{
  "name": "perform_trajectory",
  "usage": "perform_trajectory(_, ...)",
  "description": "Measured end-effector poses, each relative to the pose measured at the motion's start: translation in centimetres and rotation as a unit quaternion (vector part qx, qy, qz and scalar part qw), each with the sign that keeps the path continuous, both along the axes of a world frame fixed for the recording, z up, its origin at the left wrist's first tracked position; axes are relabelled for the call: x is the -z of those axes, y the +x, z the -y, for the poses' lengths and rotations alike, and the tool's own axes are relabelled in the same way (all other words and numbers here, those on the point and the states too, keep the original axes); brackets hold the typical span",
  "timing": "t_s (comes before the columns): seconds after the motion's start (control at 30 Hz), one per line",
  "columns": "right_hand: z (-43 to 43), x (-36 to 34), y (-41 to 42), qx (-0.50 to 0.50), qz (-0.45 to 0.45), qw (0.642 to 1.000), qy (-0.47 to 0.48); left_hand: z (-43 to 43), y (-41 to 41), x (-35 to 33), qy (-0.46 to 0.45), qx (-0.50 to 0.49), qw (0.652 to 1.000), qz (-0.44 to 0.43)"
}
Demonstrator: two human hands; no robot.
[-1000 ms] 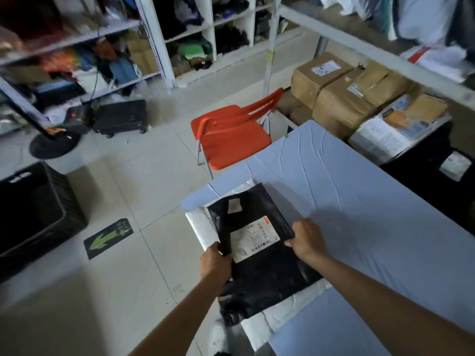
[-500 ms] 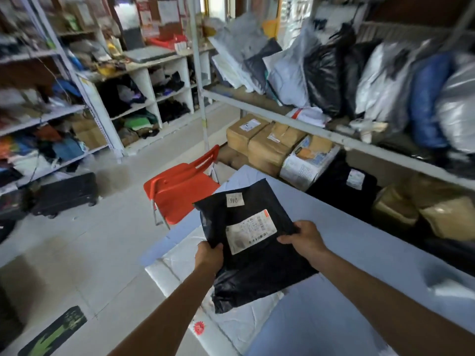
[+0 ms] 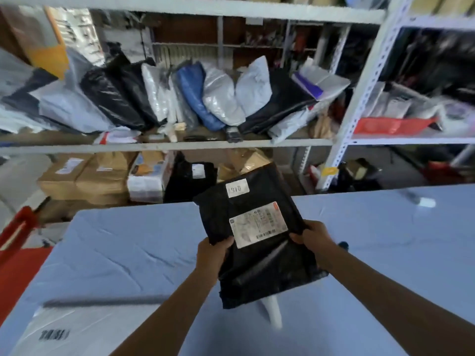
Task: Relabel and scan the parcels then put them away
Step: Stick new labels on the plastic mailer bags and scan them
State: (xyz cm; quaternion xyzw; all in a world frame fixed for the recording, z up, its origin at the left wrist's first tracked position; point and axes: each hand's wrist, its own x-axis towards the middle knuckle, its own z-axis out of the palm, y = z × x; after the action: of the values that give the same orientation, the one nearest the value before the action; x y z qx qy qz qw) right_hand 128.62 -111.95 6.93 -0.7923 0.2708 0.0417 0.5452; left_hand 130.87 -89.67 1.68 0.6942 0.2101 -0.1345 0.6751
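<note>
A labelled black parcel (image 3: 259,242) is held over the desk (image 3: 123,253) — put-away step, seemingly.
It is gripped by both hands — left (image 3: 213,255), right (image 3: 314,238); a shelf (image 3: 164,144) slot is needed next.

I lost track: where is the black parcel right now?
In the head view, just right of centre, the black parcel is held over the blue table, left hand and right hand gripping its sides.

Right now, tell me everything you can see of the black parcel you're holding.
The black parcel is a glossy, wrinkled plastic bag, held tilted above the blue table. The left hand grips its left edge, the right hand its right edge. A small white label sits near the top, a larger shipping label with a barcode below it; print unreadable.
</note>
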Motion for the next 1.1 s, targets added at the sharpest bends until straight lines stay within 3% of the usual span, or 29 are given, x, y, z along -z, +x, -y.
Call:
perform_trajectory(0.17,7.4,0.5,-2.0,0.033,0.000,0.999,0.024,7.2,-1.5,0.7,-0.052,0.067,0.996,-0.031)
perform_trajectory(0.43,16.4,1.7,-1.8,-0.012,-0.020,1.000,0.014,16.6,-3.1,3.0,-0.015,0.050,0.999,-0.012)
perform_trajectory(0.63,19.4,2.4,-0.3,-0.072,-0.055,0.996,0.001,19.4,-3.5,4.5,0.011,0.046,0.998,-0.051)
perform_trajectory(0.77,19.2,2.3,1.6,-0.142,-0.061,0.985,-0.077,20.2,-3.7,3.8,0.062,0.074,0.994,-0.053)
perform_trajectory(0.87,18.7,1.6,3.8,-0.219,-0.061,0.963,-0.145,20.0,-3.7,5.6,-0.002,0.032,0.995,-0.093)
perform_trajectory(1.03,19.5,2.7,5.4,-0.157,-0.041,0.956,-0.244,20.7,-3.3,7.8,-0.044,-0.042,0.987,-0.149)
perform_trajectory(1.1,20.6,4.1,4.5,-0.180,-0.085,0.925,-0.324,21.5,-3.6,9.1,-0.054,-0.071,0.985,-0.146)
